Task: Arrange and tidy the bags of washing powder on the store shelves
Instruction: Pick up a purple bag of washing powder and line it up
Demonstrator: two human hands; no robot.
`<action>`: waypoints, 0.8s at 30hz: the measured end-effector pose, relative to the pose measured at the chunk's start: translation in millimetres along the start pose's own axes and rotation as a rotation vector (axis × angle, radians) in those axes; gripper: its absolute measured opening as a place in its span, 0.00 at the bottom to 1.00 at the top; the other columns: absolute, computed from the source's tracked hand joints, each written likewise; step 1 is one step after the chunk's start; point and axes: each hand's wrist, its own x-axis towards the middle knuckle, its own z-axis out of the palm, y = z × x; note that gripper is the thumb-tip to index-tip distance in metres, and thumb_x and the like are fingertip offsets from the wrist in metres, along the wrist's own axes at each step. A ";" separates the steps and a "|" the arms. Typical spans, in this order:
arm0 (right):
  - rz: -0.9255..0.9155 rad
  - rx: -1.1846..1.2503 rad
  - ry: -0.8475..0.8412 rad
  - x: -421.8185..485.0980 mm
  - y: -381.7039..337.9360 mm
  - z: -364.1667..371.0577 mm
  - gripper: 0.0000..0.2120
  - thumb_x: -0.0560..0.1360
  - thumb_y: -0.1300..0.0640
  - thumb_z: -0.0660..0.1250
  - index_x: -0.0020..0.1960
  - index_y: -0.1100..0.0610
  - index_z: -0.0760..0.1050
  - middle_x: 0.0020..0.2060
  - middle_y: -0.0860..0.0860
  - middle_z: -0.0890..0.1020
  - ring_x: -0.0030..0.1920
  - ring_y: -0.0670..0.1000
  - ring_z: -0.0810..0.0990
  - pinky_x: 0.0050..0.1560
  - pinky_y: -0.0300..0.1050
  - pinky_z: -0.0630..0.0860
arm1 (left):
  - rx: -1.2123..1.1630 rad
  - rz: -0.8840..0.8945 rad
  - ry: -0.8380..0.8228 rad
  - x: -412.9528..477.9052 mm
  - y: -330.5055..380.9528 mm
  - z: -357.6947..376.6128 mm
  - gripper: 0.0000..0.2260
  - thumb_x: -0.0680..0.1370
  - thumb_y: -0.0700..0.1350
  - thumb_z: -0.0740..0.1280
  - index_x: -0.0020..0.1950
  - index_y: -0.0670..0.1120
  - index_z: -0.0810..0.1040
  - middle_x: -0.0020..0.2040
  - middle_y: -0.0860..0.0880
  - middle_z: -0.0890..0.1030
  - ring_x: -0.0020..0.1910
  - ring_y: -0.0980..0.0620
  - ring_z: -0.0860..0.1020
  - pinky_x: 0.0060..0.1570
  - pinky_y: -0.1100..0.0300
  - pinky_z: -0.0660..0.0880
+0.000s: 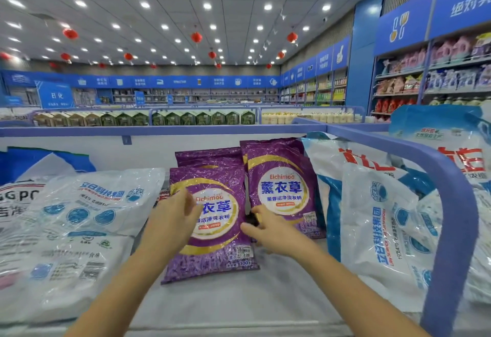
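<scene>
Pinching right edge of near purple bag [212, 246] with right hand [268, 230], covering its left edge with left hand [170, 220], grip too blurred to tell; lying on shelf [239, 299] between white bags [79, 230] left and right.

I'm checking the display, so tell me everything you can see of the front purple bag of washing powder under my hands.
The front purple glossy plastic bag lies face up on the white shelf, showing a gold-ringed white oval, blue characters and a price sticker at lower right. Its top overlaps another purple bag. The left hand rests on its left side; the right hand pinches its right edge.
</scene>
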 end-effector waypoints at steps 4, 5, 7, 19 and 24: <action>-0.040 -0.018 0.049 8.8 -4.1 22.4 0.38 0.74 0.43 0.66 0.75 0.55 0.51 0.69 0.53 0.69 0.66 0.54 0.71 0.62 0.48 0.70 | 0.362 -0.123 -0.173 -17.4 -36.1 -0.4 0.16 0.78 0.59 0.61 0.46 0.46 0.68 0.43 0.49 0.78 0.44 0.49 0.77 0.40 0.58 0.69; -0.045 -0.026 0.072 9.7 -4.1 24.3 0.39 0.73 0.44 0.67 0.75 0.54 0.50 0.70 0.52 0.68 0.67 0.54 0.70 0.65 0.50 0.69 | 0.398 -0.156 -0.233 -19.9 -42.8 2.0 0.18 0.78 0.61 0.60 0.46 0.46 0.68 0.45 0.48 0.78 0.46 0.48 0.77 0.42 0.57 0.71; -0.053 -0.025 0.098 9.6 -2.9 27.3 0.40 0.73 0.45 0.69 0.75 0.55 0.51 0.71 0.52 0.67 0.69 0.54 0.68 0.67 0.52 0.68 | 0.371 -0.191 -0.349 -22.8 -50.1 6.0 0.18 0.77 0.63 0.58 0.44 0.48 0.70 0.46 0.49 0.78 0.46 0.49 0.77 0.44 0.57 0.72; -0.119 0.038 0.347 -34.3 42.8 -30.0 0.35 0.74 0.57 0.69 0.74 0.44 0.53 0.66 0.43 0.72 0.67 0.48 0.71 0.65 0.47 0.68 | -0.184 0.024 -0.358 -30.2 16.3 47.3 0.20 0.76 0.50 0.68 0.63 0.48 0.65 0.51 0.49 0.81 0.50 0.47 0.79 0.50 0.55 0.74; -0.010 -0.174 0.391 -42.0 61.4 -33.4 0.38 0.76 0.65 0.63 0.77 0.48 0.46 0.70 0.56 0.62 0.67 0.57 0.69 0.66 0.50 0.68 | -0.194 0.052 -0.442 -16.1 40.9 90.5 0.24 0.78 0.47 0.66 0.69 0.48 0.59 0.38 0.54 0.73 0.46 0.46 0.78 0.43 0.55 0.71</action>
